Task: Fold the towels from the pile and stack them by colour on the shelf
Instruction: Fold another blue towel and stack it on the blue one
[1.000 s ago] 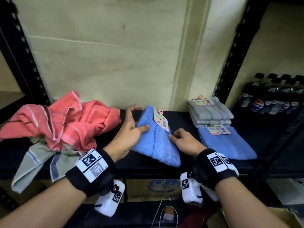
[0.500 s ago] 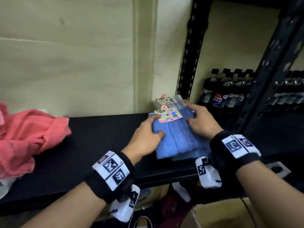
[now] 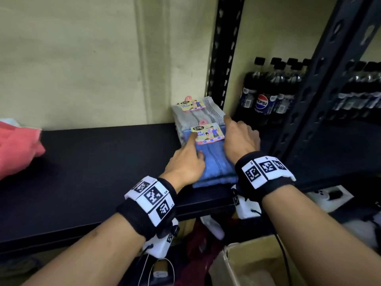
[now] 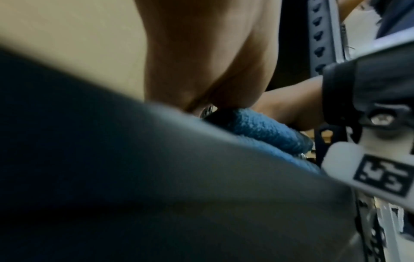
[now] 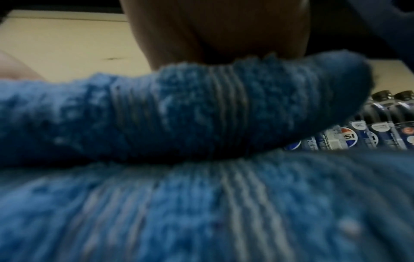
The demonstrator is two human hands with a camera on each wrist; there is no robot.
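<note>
Far left on the black shelf (image 3: 92,162), a heap of pink towels (image 3: 16,149), partly cut off by the frame edge; well apart from it, toward the right end of the same board, a stack of folded blue towels (image 3: 214,164) lying in front of and just against a stack of folded grey towels (image 3: 198,116) at the back corner; a printed paper label (image 3: 208,133) on the top blue towel, a matching label on the grey pile behind

Left hand (image 3: 186,162) flat on the left part of the blue stack, fingers relaxed, forefinger stretched forward to touch the label's edge, nothing pinched; right hand (image 3: 240,139) flat on the stack's right side, fingers extended, forefinger reaching as far as the grey pile; both wrists in black bands with square coded markers

In the right wrist view, two blue layers (image 5: 201,203) one upon the other, striped, palm pressing from above

Right of the black perforated upright (image 3: 224,48), rows of dark cola bottles (image 3: 266,93); below the shelf edge, an open cardboard box (image 3: 247,265)
</note>
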